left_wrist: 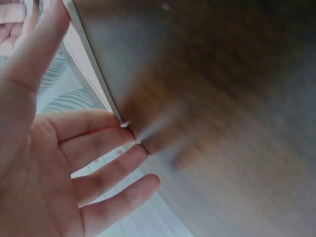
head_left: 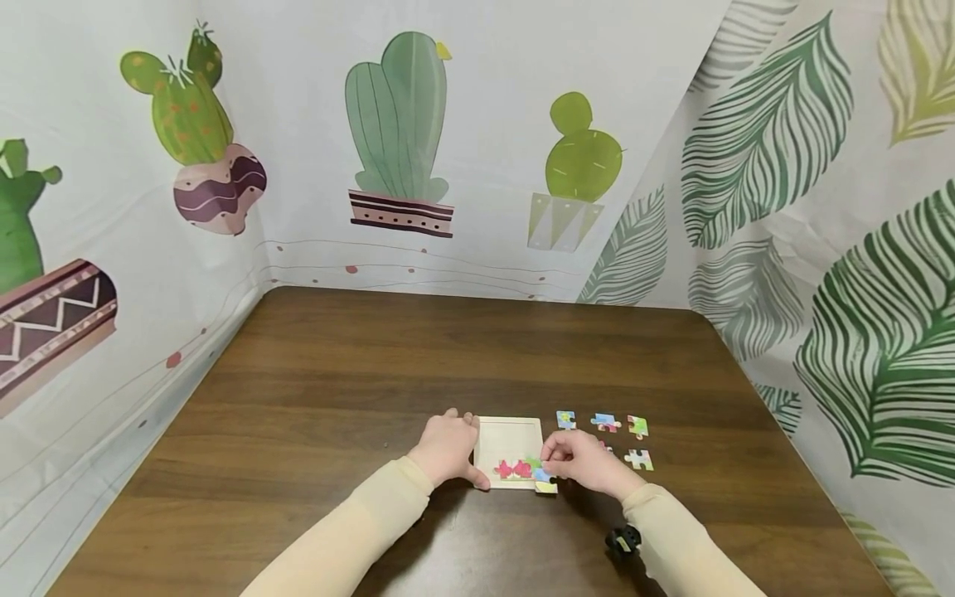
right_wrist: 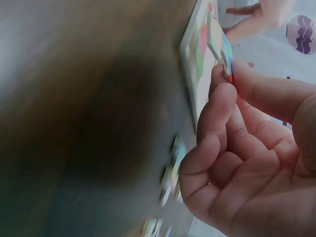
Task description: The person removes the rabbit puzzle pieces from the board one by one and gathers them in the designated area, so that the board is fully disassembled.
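A square light-wood puzzle tray (head_left: 507, 444) lies on the table, with red and green puzzle pieces (head_left: 513, 470) along its near side. My left hand (head_left: 448, 448) rests at its left side, thumb by the near corner and fingers near the far one. The left wrist view shows that hand (left_wrist: 64, 148) with its fingers fairly straight against the tray's edge (left_wrist: 96, 64). My right hand (head_left: 585, 462) pinches a blue and yellow puzzle piece (head_left: 546, 481) over the near right corner. In the right wrist view the piece (right_wrist: 226, 52) stands tilted between thumb and fingertips.
Several loose puzzle pieces lie right of the tray, among them a blue one (head_left: 565, 419), a green one (head_left: 637, 426) and a pale one (head_left: 639, 459). The brown table (head_left: 336, 356) meets patterned cloth at its back and sides. A black object (head_left: 622, 541) sits by the right sleeve.
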Demonstrator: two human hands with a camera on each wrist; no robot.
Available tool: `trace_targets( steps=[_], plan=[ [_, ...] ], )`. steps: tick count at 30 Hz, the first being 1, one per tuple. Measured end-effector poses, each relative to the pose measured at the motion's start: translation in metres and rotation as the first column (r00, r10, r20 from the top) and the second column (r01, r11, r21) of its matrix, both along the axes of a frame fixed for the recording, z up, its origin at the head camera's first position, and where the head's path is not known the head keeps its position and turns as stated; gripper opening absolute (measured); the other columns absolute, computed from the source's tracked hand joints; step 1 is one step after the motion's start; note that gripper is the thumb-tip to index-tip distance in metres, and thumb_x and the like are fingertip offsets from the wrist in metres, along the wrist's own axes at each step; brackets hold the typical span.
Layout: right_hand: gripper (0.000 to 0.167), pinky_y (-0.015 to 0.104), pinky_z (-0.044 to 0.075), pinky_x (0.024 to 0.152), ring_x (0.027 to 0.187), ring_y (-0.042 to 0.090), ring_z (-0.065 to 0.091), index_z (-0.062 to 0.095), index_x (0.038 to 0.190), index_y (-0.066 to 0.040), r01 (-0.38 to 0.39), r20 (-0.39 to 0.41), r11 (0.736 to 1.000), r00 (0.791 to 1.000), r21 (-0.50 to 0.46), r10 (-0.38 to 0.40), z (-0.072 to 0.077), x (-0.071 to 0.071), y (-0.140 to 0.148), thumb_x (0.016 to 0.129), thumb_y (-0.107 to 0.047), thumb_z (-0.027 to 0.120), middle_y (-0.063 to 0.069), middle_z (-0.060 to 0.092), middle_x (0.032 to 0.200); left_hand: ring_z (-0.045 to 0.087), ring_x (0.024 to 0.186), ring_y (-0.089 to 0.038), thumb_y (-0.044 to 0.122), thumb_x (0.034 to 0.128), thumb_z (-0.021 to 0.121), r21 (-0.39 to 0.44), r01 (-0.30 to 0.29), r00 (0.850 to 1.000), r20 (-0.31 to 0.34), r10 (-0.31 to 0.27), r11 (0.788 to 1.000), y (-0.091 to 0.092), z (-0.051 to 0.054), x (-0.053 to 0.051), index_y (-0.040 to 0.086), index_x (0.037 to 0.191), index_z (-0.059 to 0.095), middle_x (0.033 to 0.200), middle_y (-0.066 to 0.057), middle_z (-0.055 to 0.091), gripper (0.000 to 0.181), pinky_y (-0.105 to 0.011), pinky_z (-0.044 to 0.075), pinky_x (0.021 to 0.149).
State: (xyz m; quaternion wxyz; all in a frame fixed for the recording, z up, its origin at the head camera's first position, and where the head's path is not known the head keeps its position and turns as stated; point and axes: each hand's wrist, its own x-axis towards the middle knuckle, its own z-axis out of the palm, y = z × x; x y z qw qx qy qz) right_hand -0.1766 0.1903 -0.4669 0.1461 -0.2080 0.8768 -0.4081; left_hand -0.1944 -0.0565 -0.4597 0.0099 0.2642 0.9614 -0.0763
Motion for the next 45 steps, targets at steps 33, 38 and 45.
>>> trace_targets(
  steps=[33, 38, 45],
  plan=[
    [0.009, 0.021, 0.040, 0.058, 0.062, 0.001, 0.047, 0.062, 0.079, -0.007, 0.109, -0.150, 0.981, 0.985, 0.158, -0.085, -0.005, 0.009, 0.038, 0.079, -0.003, 0.071, -0.007, 0.054, 0.068, 0.058, 0.101, -0.022, 0.081, 0.0489, 0.067, -0.020, -0.007, 1.000, -0.005, 0.007, 1.000, 0.002, -0.002, -0.003, 0.008, 0.129, 0.059, 0.126, -0.005, 0.062, 0.109, -0.032, 0.052, 0.068],
    [0.009, 0.021, 0.040, 0.058, 0.062, 0.001, 0.046, 0.063, 0.079, -0.007, 0.110, -0.161, 0.980, 0.983, 0.165, -0.083, -0.005, 0.009, 0.038, 0.079, -0.002, 0.071, -0.007, 0.054, 0.067, 0.057, 0.099, -0.022, 0.081, 0.0484, 0.068, -0.015, -0.003, 1.000, -0.008, 0.003, 1.000, 0.001, -0.002, -0.003, 0.008, 0.129, 0.059, 0.126, -0.005, 0.062, 0.109, -0.032, 0.052, 0.066],
    [0.012, 0.021, 0.039, 0.057, 0.062, 0.002, 0.045, 0.062, 0.077, -0.010, 0.121, -0.171, 0.977, 0.981, 0.173, -0.091, -0.008, 0.011, 0.037, 0.080, -0.004, 0.072, -0.008, 0.053, 0.067, 0.057, 0.099, -0.022, 0.080, 0.0485, 0.068, -0.004, 0.000, 1.000, -0.004, 0.000, 1.000, 0.001, -0.004, -0.003, 0.008, 0.129, 0.059, 0.126, -0.005, 0.062, 0.109, -0.031, 0.052, 0.066]
  ],
)
